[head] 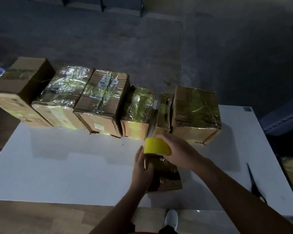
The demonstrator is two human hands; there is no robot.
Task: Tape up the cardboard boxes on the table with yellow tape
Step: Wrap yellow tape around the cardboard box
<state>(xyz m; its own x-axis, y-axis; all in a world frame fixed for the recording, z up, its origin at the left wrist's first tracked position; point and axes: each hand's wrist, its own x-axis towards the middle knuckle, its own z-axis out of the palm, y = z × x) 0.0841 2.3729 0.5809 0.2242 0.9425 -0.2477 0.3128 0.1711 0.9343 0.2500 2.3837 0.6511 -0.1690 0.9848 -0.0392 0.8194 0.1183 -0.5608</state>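
Two-handed: bracing near box (166, 176) with flat left hand (141, 168) against sliding, clamping tape roll (155, 146) in right hand (179, 152) at far end, probably to run a strip.

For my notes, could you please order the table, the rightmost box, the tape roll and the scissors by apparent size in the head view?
1. table
2. rightmost box
3. tape roll and scissors: unsure, the scissors are longer but thin.
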